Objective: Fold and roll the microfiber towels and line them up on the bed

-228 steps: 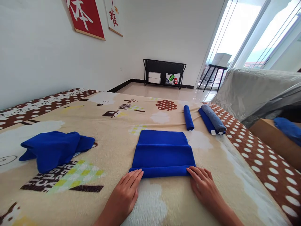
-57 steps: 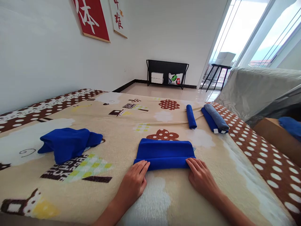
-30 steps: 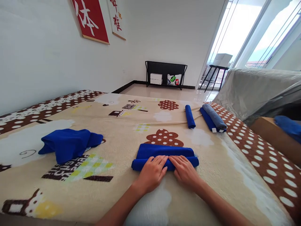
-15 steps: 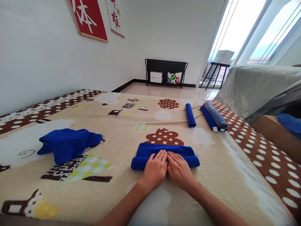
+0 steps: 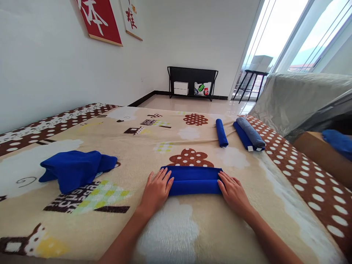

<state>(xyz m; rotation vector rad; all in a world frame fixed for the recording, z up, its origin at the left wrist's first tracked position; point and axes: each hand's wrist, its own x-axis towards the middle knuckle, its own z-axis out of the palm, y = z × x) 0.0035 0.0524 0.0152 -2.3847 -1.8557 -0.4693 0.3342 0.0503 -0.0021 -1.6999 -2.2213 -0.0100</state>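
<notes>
A blue towel (image 5: 194, 186) lies partly rolled in front of me, its near part a thick roll and a flat strip showing beyond it. My left hand (image 5: 156, 189) rests on the towel's left end with its fingers stretched out over it. At the opposite end, my right hand (image 5: 233, 190) lies the same way, fingers extended on the cloth and thumb against the roll. Both hands are open and touching the towel. To the left, a crumpled blue cloth (image 5: 78, 168) sits in a loose heap.
A thin blue roll (image 5: 222, 132) lies farther back at the right. Beside it, a grey-blue roll (image 5: 250, 132) rests against a blue one (image 5: 243, 137). A patterned blanket (image 5: 132, 150) covers the surface. A cardboard box (image 5: 310, 146) with blue cloth stands at the right.
My hands have moved apart from the middle of the towel out to its two ends. The view has shifted slightly.
</notes>
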